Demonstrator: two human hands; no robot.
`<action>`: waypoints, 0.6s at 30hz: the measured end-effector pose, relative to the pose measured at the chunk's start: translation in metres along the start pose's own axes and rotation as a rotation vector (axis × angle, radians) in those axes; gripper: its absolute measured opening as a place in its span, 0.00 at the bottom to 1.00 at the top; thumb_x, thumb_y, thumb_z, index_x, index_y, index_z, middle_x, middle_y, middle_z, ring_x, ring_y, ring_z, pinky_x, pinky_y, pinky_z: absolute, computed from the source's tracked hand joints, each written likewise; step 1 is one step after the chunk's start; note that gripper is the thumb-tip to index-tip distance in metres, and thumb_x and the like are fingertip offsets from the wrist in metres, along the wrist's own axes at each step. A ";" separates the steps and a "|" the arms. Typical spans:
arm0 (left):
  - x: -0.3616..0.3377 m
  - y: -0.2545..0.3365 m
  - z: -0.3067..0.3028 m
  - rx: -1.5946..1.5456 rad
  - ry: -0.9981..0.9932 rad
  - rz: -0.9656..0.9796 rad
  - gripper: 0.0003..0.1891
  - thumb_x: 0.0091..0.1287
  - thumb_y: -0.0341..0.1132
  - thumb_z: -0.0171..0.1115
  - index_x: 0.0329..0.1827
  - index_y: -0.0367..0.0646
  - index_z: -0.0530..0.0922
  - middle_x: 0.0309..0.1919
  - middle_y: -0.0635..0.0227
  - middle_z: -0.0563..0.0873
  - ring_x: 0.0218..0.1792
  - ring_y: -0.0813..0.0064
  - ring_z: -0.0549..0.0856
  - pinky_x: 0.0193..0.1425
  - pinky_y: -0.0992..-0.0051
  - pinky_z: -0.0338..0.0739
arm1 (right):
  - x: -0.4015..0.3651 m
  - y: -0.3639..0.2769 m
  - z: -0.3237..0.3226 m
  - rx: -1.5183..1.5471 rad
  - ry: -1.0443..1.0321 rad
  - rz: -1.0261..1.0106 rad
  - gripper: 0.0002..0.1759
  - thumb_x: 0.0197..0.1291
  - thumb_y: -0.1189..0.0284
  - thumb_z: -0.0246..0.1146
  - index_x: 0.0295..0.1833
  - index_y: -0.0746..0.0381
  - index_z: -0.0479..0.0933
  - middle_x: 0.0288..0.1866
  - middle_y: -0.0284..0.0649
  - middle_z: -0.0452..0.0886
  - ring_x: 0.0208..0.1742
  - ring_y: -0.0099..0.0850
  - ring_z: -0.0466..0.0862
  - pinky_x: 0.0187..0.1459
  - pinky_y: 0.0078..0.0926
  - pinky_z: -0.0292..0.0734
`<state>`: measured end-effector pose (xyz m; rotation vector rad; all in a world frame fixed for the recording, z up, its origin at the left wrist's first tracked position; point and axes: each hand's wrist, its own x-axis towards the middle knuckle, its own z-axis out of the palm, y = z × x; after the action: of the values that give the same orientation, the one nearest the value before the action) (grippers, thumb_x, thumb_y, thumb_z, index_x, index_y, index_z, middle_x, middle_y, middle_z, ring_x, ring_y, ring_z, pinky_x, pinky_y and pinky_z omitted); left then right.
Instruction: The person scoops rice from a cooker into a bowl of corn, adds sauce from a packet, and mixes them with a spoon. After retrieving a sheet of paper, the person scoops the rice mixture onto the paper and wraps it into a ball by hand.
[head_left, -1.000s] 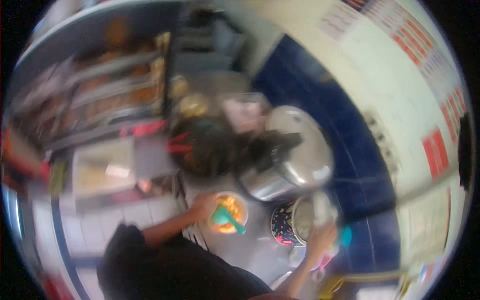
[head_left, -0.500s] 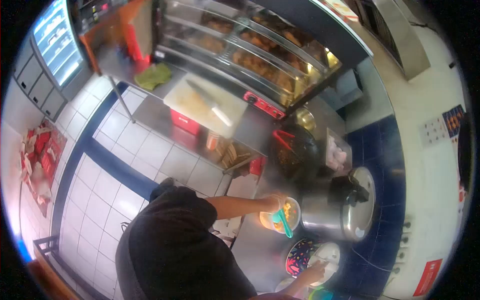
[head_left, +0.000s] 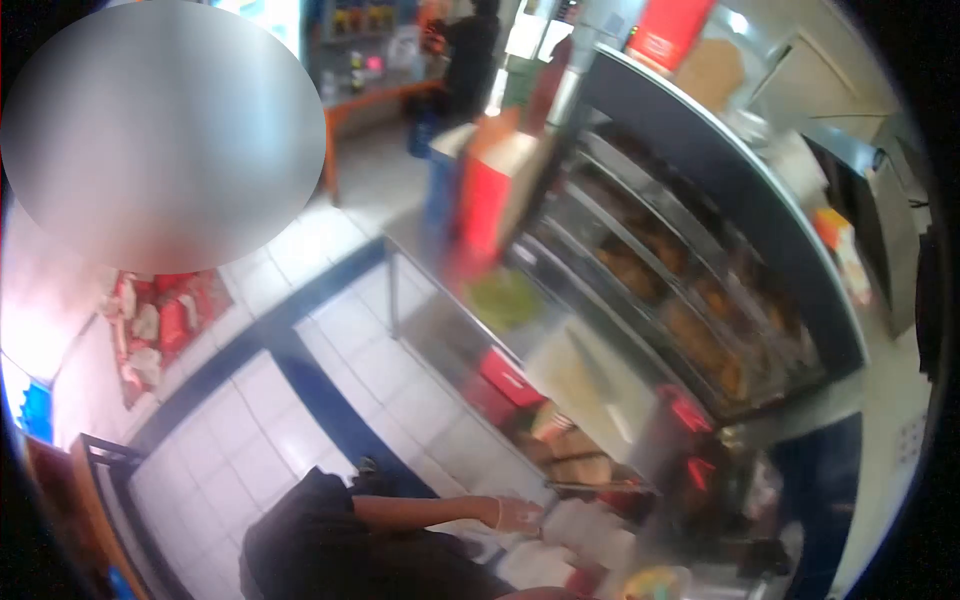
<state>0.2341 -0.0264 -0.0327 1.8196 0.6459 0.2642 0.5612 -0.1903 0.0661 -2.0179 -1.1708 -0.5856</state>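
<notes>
My left hand [head_left: 518, 514] reaches out from a dark sleeve over the counter. Right beside its fingers is a pale, whitish thing [head_left: 590, 535], smeared by motion; I cannot tell whether the hand grips it. Further right, at the lower edge of the view, sits a round tub [head_left: 655, 582] with yellow contents, partly cut off. My right hand is out of view.
A white cutting board [head_left: 575, 375] with a knife [head_left: 598, 378] lies before a glass food warmer [head_left: 690, 290]. Near it are a green cloth [head_left: 503, 298] and a red box [head_left: 498, 205]. A tiled floor [head_left: 220, 415] extends to the left.
The view has swung left and up, so the counter sits lower. My left hand has left the tub with the green spoon. My right hand, earlier at a white lid, has gone from view.
</notes>
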 end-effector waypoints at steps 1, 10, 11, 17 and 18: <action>-0.029 -0.024 -0.014 0.014 0.087 -0.092 0.39 0.77 0.59 0.53 0.75 0.32 0.66 0.65 0.42 0.79 0.66 0.47 0.78 0.74 0.57 0.69 | -0.010 -0.052 0.039 0.214 -0.185 0.023 0.25 0.71 0.68 0.63 0.70 0.66 0.75 0.48 0.51 0.86 0.47 0.41 0.85 0.48 0.39 0.77; -0.243 -0.089 -0.225 -0.064 0.776 -0.400 0.33 0.78 0.56 0.54 0.76 0.42 0.69 0.63 0.46 0.82 0.66 0.48 0.80 0.72 0.60 0.72 | -0.074 -0.415 0.179 0.739 -1.035 -0.115 0.13 0.67 0.67 0.69 0.36 0.67 0.84 0.19 0.38 0.80 0.20 0.26 0.78 0.27 0.30 0.73; -0.270 -0.103 -0.249 -0.049 0.859 -0.456 0.33 0.78 0.56 0.54 0.77 0.43 0.68 0.62 0.47 0.84 0.66 0.49 0.80 0.72 0.60 0.72 | -0.087 -0.428 0.204 0.814 -1.092 -0.159 0.13 0.65 0.67 0.71 0.36 0.67 0.84 0.19 0.38 0.80 0.20 0.24 0.78 0.27 0.28 0.72; -0.457 -0.206 -0.314 0.576 1.078 -1.220 0.19 0.75 0.46 0.55 0.61 0.49 0.83 0.59 0.55 0.87 0.60 0.54 0.85 0.64 0.57 0.79 | -0.106 -0.596 0.277 1.049 -1.308 -0.260 0.12 0.66 0.67 0.70 0.48 0.64 0.86 0.31 0.42 0.88 0.29 0.28 0.86 0.36 0.29 0.79; -0.498 -0.235 -0.301 0.406 1.092 -1.416 0.17 0.74 0.40 0.54 0.60 0.48 0.84 0.56 0.57 0.88 0.57 0.54 0.86 0.62 0.57 0.80 | -0.108 -0.627 0.294 1.118 -1.362 -0.292 0.12 0.65 0.70 0.69 0.51 0.64 0.86 0.34 0.43 0.90 0.33 0.31 0.88 0.38 0.29 0.80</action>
<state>-0.3914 -0.0063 -0.0799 1.0009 2.6663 0.1177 -0.0314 0.1827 0.0290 -1.0369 -1.8741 1.3168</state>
